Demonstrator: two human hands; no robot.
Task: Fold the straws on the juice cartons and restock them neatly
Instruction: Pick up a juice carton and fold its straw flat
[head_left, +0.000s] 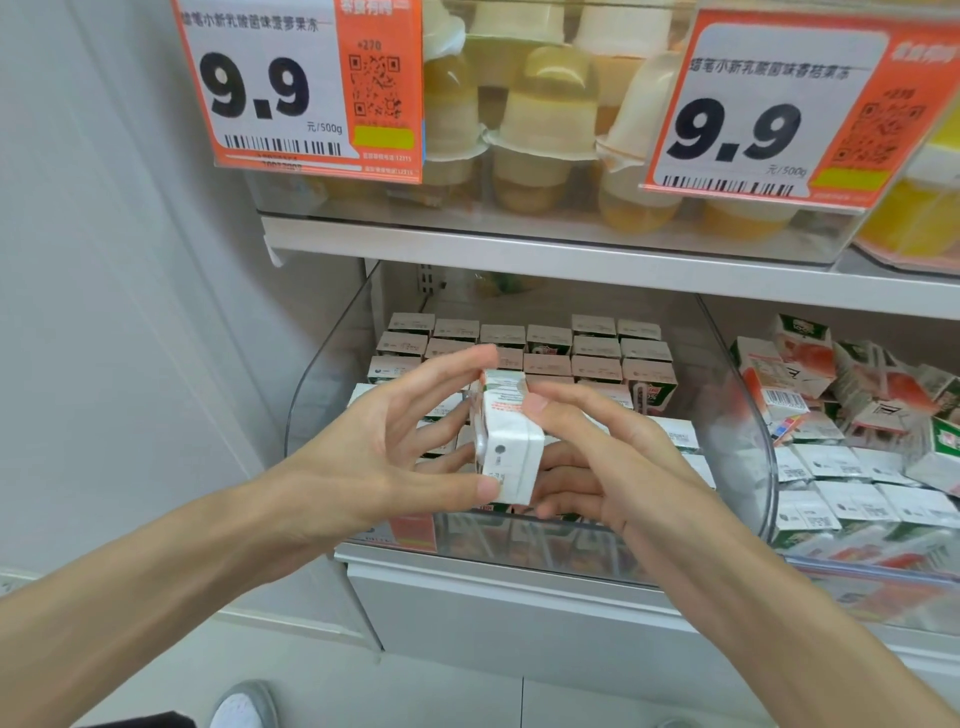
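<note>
Before shelf bin (740, 400), hands (363, 441) (618, 457) around carton (508, 441)

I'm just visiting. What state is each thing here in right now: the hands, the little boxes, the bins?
held carton: lifted in front of the shelf, between both hands.
left hand: pinches the held carton's ends with thumb and forefinger.
right hand: thumb pressed on its upper edge, fingers curled behind.
middle bin's cartons: upright in neat rows.
right bin's cartons: partly jumbled, several tipped over.
</note>
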